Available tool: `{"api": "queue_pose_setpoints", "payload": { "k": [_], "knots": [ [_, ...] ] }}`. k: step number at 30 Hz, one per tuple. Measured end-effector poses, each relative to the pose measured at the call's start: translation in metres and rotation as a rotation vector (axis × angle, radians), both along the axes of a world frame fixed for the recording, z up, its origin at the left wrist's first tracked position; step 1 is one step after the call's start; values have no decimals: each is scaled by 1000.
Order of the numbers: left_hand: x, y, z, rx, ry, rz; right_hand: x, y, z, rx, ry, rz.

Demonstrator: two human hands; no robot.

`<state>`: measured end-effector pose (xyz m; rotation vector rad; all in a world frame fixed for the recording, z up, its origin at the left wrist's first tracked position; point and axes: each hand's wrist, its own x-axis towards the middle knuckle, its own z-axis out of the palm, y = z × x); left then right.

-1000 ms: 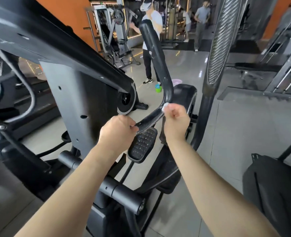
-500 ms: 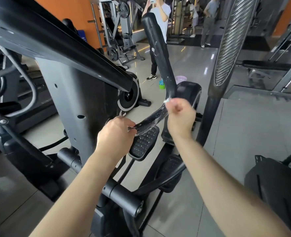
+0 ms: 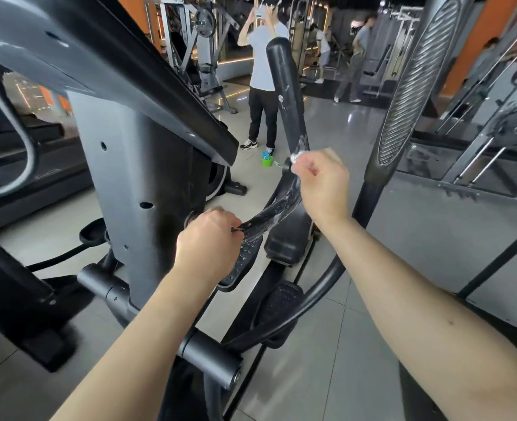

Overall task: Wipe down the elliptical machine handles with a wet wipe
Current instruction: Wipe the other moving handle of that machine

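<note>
Handle gripped by my left hand; right hand fingers pinch wipe; I'd press firmly, stroking upward.

A glossy grey tiled floor is spreading through the gym and reflecting a warm strip light far off. An orange wall is showing at the far right. A treadmill is sitting at the left, and a plate-loaded weight machine is standing farther back. A person in a white shirt is standing mid-room near a small green bucket. Another person is standing far right.
</note>
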<state>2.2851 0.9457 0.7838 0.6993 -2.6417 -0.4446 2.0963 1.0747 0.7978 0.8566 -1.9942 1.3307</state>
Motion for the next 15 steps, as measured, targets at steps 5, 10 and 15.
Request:
{"api": "queue_pose_setpoints", "payload": {
  "k": [5, 10, 15],
  "knots": [
    [5, -5, 1, 57, 19, -59, 31, -1, -13, 359, -322, -10],
    [15, -13, 14, 182, 25, -151, 80, 10, -4, 187, -973, 436],
    [44, -9, 8, 321, 178, -312, 128, 27, -15, -309, -1287, 692]
  ]
}}
